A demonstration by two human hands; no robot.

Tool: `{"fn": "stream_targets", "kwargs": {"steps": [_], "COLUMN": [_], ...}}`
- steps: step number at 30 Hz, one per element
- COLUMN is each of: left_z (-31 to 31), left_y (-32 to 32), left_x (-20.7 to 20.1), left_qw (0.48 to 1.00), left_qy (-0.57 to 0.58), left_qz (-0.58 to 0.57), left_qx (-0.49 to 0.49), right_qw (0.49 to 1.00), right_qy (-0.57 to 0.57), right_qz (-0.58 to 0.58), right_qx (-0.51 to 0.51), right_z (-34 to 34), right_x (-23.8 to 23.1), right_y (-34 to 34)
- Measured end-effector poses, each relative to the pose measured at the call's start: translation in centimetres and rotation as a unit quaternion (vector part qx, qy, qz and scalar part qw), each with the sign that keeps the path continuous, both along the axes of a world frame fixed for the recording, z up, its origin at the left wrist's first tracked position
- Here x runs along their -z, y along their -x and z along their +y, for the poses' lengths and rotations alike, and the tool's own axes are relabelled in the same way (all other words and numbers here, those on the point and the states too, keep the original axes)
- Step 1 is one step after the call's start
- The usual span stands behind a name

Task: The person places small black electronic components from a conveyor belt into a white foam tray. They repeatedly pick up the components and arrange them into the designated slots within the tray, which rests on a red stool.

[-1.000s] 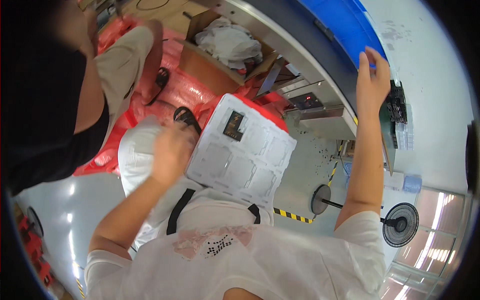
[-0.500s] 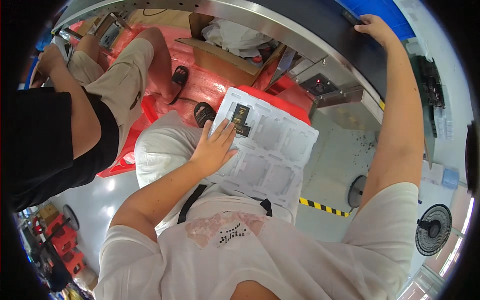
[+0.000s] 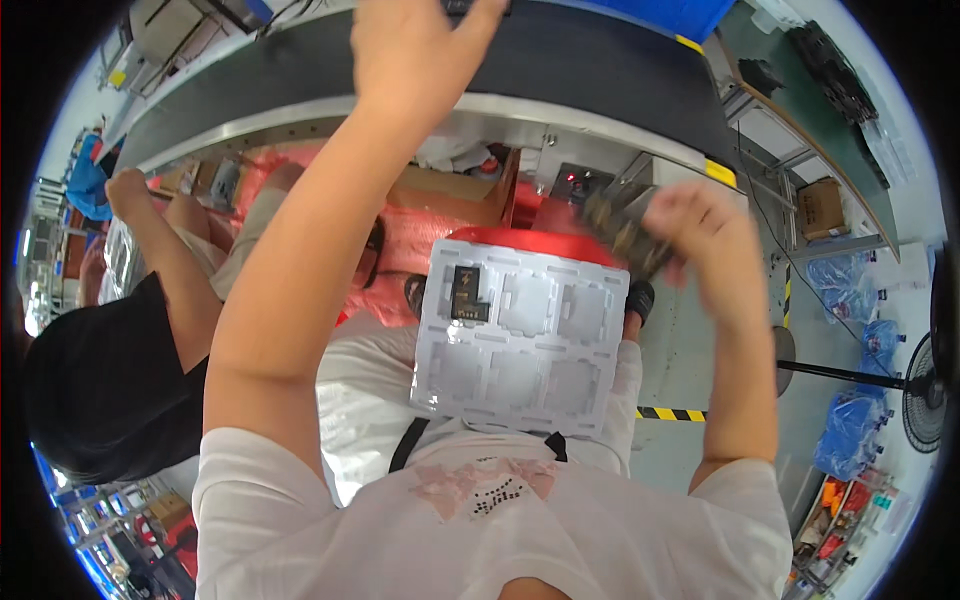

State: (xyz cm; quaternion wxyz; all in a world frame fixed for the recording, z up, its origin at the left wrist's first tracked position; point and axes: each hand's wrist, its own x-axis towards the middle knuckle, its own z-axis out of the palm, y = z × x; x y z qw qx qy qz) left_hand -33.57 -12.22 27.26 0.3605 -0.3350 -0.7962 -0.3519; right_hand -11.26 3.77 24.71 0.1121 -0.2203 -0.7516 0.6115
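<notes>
On my lap rests a white plastic tray point(image 3: 522, 345) with several moulded pockets. Its far left pocket holds a black L-shaped battery point(image 3: 468, 295) with a lightning mark; the other pockets hold nothing. My right hand point(image 3: 705, 230), smeared by motion, is closed round another dark, flat battery point(image 3: 630, 232) in the air beyond the tray's right side. My left hand point(image 3: 410, 55) stretches far forward over the black conveyor belt point(image 3: 590, 55). Its fingertips are cut off by the upper edge, and a dark piece point(image 3: 462, 7) shows beside the thumb; whether it is gripped does not show.
The conveyor's metal edge point(image 3: 500, 108) runs across in front of me. A cardboard box point(image 3: 440, 192) stands beneath it. Another person in black point(image 3: 130, 370) sits close on my left. To the right are a standing fan point(image 3: 922, 390) and a green-topped bench point(image 3: 800, 100).
My left hand has left the tray and reached forward over the belt. My right hand has come back from the far right of the belt toward the tray, carrying a battery.
</notes>
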Motion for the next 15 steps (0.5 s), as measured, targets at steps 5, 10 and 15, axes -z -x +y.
{"fn": "stream_targets", "kwargs": {"steps": [5,10,15], "left_z": [10.8,14.7,14.7], "left_y": [2.3,2.4,3.0], "left_x": [-1.1,0.0,0.6], "left_qw": [0.918,0.867,0.912], "left_qy": [0.254,0.315,0.311], "left_qz": [-0.224,-0.318,-0.232], "left_qx": [-0.207,-0.218,-0.133], "right_qw": [0.979,0.992,0.975], "right_qy": [0.190,0.002,-0.110], "right_qz": [-0.066,-0.041,-0.064], "right_qx": [0.019,0.117,0.184], "right_z": [-2.5,-6.2,-6.9], "right_x": [9.3,18.5,21.9], "right_y": [-5.6,-8.2,-8.3]}}
